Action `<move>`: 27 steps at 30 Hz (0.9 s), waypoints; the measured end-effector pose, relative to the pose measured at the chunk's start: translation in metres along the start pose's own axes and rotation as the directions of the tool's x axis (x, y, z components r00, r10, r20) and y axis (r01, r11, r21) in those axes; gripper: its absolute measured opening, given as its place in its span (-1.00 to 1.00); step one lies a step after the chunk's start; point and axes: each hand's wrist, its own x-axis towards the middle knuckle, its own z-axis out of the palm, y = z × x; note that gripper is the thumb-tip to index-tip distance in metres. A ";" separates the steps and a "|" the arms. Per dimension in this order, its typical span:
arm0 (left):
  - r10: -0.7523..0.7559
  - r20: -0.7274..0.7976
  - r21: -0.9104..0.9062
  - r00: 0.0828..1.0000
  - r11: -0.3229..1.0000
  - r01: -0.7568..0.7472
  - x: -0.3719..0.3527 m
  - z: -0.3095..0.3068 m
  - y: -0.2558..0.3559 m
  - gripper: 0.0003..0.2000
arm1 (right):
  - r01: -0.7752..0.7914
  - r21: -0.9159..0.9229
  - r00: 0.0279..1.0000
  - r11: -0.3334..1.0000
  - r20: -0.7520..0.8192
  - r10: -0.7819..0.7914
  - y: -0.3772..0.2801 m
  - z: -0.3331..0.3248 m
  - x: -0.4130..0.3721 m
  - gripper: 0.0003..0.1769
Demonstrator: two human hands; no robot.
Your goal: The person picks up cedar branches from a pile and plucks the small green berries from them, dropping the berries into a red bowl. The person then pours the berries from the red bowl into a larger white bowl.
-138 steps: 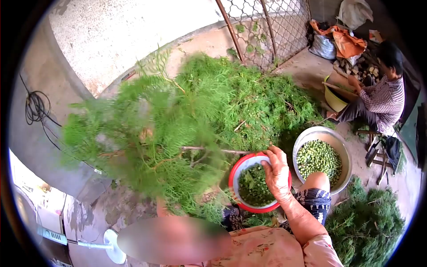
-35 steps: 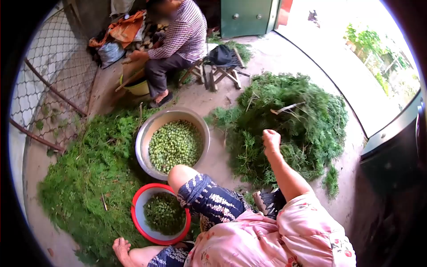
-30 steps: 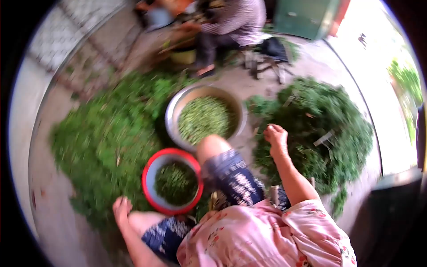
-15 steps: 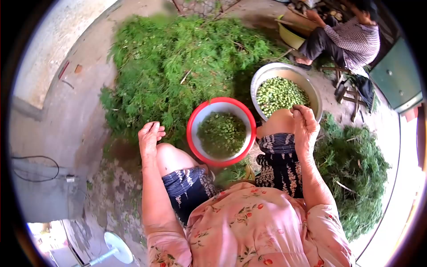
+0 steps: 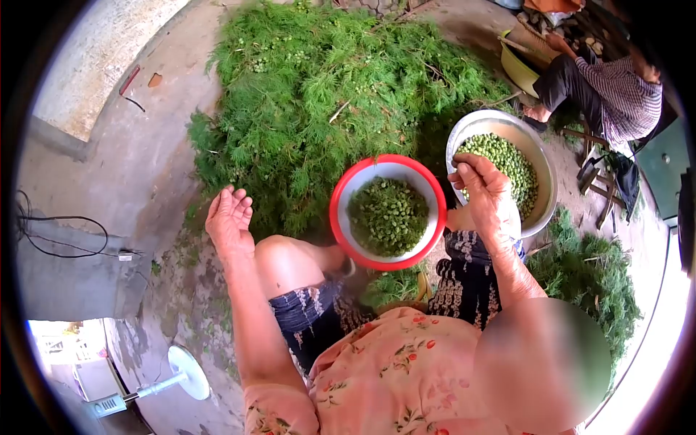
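Observation:
My left hand [image 5: 230, 219] is raised beside my left knee, palm up, fingers apart and slightly curled, with nothing visible in it. My right hand [image 5: 484, 194] is over my right knee, in front of the near left side of a wide metal basin [image 5: 545, 197]. Its fingers are curled in a pinch; anything between them is too small to make out. That basin holds many small round green cones or fruits [image 5: 516, 161]. Between my knees sits a red-rimmed basin [image 5: 336, 212], holding green pieces mixed with leafy bits [image 5: 389, 216].
A big heap of feathery green branches [image 5: 312, 109] spreads ahead, and a smaller pile [image 5: 591, 268] lies at right. Another person [image 5: 620, 94] sits at upper right by a yellow-green basin [image 5: 518, 76]. A white fan [image 5: 190, 372] stands lower left, near a black cable [image 5: 72, 217].
My view has turned, so the scene sits further right. My left hand has opened from curled fingers and moved outward. My right hand has moved left relative to the metal basin, fingers still curled.

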 end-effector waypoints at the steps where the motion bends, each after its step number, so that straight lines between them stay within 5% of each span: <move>1: -0.001 0.024 -0.002 1.000 1.000 0.001 -0.002 0.010 0.001 -0.81 | -0.022 0.044 1.000 0.999 0.005 0.021 0.000 0.005 0.007 -0.82; 4: 0.026 0.121 0.007 0.992 1.000 -0.027 0.000 0.041 -0.009 -0.81 | -0.080 -0.015 0.996 0.997 0.044 0.081 0.011 0.018 0.036 -0.82; 8: -0.092 0.470 0.317 0.878 0.946 -0.071 -0.009 0.103 -0.038 -0.85 | -0.227 -0.130 0.962 0.965 0.128 0.243 0.023 0.041 0.079 -0.80; 10: -0.254 0.683 0.569 0.685 0.773 -0.281 -0.012 0.131 -0.051 -0.82 | -0.254 -0.280 0.924 0.926 0.214 0.318 0.034 0.050 0.102 -0.79; 12: -0.285 0.878 0.479 0.385 0.553 -0.682 -0.014 0.149 -0.061 -0.84 | -0.285 -0.346 0.883 0.894 0.267 0.385 0.054 0.060 0.125 -0.79; 13: -0.430 0.831 0.545 0.353 0.503 -0.671 -0.013 0.159 -0.068 -0.85 | -0.284 -0.377 0.875 0.882 0.275 0.399 0.063 0.066 0.136 -0.79; 15: -0.434 0.884 0.309 0.172 0.268 -0.913 -0.005 0.170 -0.094 -0.88 | -0.269 -0.429 0.865 0.862 0.287 0.412 0.087 0.074 0.157 -0.80; 18: -0.271 0.947 0.227 0.175 0.178 -0.957 0.005 0.171 -0.109 -0.88 | -0.362 -0.396 0.830 0.844 0.275 0.485 0.121 0.095 0.180 -0.79; 24: -0.241 0.912 0.363 0.332 0.096 -0.927 0.024 0.169 -0.112 -0.84 | -0.677 -0.051 0.717 0.734 0.178 0.674 0.192 0.152 0.206 -0.86; 27: -0.014 0.923 0.379 0.384 0.195 -0.905 0.034 0.179 -0.109 -0.88 | -0.745 0.155 0.664 0.649 0.274 0.696 0.227 0.175 0.207 -0.84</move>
